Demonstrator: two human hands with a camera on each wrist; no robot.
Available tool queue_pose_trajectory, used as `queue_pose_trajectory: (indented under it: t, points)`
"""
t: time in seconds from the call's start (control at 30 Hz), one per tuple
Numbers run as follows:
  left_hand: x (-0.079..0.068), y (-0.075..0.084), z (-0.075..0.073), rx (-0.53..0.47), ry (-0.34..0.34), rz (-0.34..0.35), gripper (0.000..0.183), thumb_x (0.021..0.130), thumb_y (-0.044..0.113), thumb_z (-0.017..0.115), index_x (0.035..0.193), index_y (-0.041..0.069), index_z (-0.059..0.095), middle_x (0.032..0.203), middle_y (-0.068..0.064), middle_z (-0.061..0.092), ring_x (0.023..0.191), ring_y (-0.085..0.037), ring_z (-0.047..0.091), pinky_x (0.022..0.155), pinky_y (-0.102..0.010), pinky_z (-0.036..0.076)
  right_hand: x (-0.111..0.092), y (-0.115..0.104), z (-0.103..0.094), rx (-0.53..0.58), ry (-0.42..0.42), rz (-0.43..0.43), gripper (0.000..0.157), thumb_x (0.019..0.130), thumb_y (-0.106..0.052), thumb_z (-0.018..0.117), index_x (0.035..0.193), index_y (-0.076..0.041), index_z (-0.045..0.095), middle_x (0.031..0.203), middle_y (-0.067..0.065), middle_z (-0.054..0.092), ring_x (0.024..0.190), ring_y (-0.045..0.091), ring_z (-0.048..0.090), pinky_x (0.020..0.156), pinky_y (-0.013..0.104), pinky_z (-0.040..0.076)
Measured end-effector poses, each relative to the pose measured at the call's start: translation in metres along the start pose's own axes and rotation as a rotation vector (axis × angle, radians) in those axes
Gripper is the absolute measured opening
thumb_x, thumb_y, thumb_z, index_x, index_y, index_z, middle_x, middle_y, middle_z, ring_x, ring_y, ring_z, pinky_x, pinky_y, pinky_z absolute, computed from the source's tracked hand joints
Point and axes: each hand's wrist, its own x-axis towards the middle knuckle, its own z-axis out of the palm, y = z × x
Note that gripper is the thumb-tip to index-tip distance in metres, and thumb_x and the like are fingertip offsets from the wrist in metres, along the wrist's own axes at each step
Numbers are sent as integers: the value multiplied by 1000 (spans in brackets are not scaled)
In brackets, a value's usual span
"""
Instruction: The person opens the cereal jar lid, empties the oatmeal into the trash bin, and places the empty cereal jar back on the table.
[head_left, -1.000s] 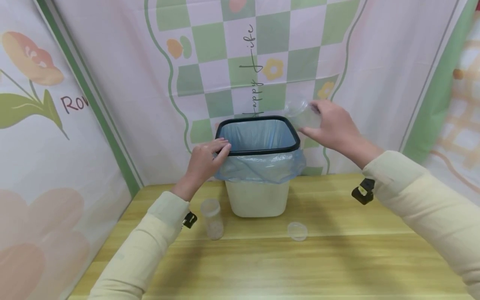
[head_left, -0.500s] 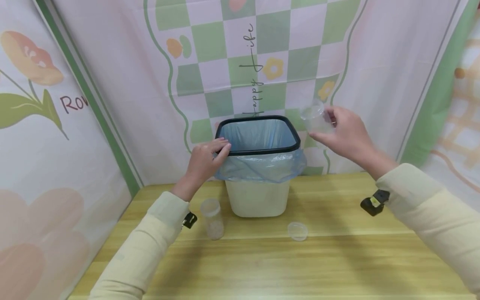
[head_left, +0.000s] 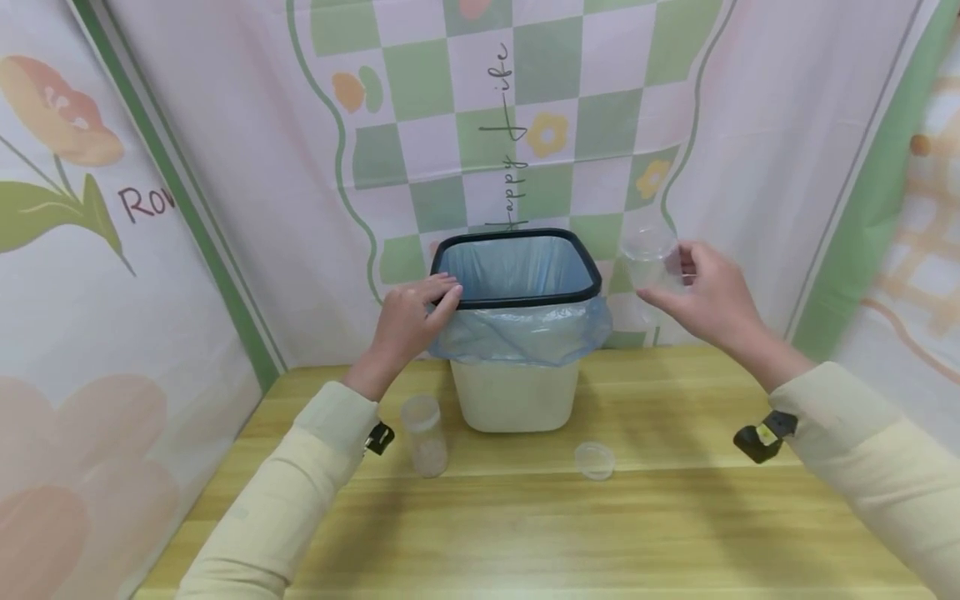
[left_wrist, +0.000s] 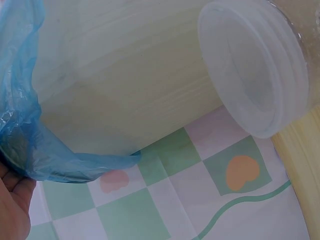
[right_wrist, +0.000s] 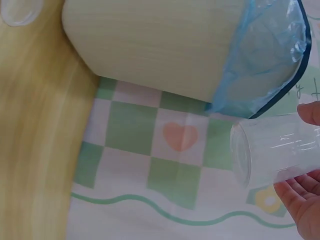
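The right hand [head_left: 716, 290], thumb and fingers curled round a clear plastic cylindrical jar [head_left: 651, 265], holds it above the wood-grained counter [head_left: 487, 533] — long axis roughly upright, to the right of the bag-lined off-white bin [head_left: 513, 400]. The left hand [head_left: 411, 321] rests on the black rim's [head_left: 532, 301] left side; whether it grips, I cannot tell.

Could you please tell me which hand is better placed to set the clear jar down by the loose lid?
Probably the right hand: it holds the clear jar, and the loose lid lies toward its side. The left hand is on the bin's rim.
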Motion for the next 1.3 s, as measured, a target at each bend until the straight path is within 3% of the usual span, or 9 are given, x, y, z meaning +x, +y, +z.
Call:
queue_pose_trajectory:
  t: [0.47, 0.97, 1.3]
  points:
    - [-1, -2, 3, 7, -12, -2, 25, 96, 20, 60, 103, 2, 76, 104, -12, 72, 107, -24, 65, 90, -40, 52, -35, 37, 26, 90, 1, 111, 62, 86, -34, 75, 120, 11, 49, 117, 28, 54, 109, 47, 53, 92, 57, 44]
    - [0, 0, 3, -4, -9, -6, 26, 96, 20, 60, 103, 1, 75, 105, -13, 71, 107, -25, 65, 92, -41, 51, -63, 65, 54, 131, -17, 158, 58, 88, -30, 73, 117, 12, 48, 114, 29, 55, 107, 48, 55, 92, 55, 45]
    - [-1, -2, 1, 1, 3, -3, 25, 96, 19, 60, 102, 1, 76, 104, -13, 72, 106, -25, 65, 92, -41, 51, -79, 72, 71, 112, -112, 232, 64, 87, -35, 74, 119, 12, 45, 117, 32, 54, 109, 51, 53, 92, 58, 45]
